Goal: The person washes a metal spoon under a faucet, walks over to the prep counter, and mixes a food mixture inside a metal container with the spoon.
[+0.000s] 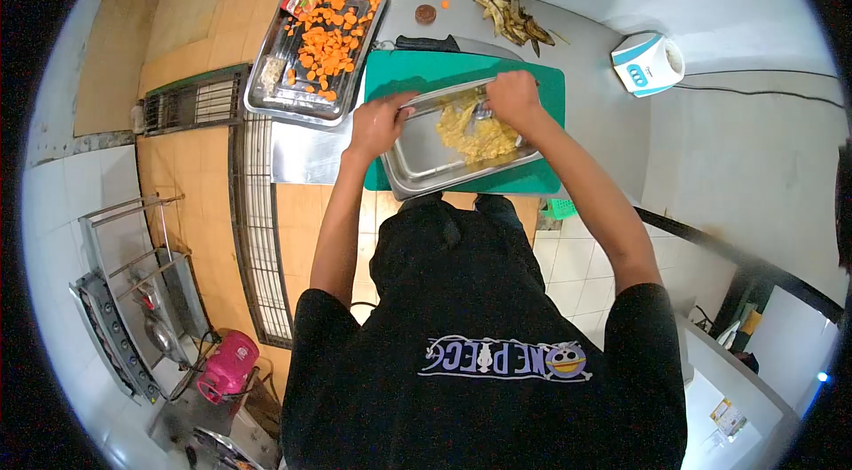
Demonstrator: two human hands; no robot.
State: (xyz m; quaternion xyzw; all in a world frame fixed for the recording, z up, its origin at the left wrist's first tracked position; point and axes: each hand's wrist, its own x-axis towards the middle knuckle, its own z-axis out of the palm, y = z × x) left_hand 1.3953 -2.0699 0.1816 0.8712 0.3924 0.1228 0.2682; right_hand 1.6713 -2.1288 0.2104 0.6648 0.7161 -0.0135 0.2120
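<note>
A rectangular stainless steel tray lies at a slant on the green cutting board. Lumpy yellow mash, which looks like banana, is spread over its right half. My left hand is closed on the tray's left rim, thumb over the edge. At the far right side of the tray, my right hand is a fist around a silver fork-like utensil that reaches into the mash; the fingers hide much of it.
Left of the board, a metal tray holds sliced carrots and small packets. A black-handled knife lies behind the board. Banana peels, a brown round item and a white-and-blue appliance stand farther back.
</note>
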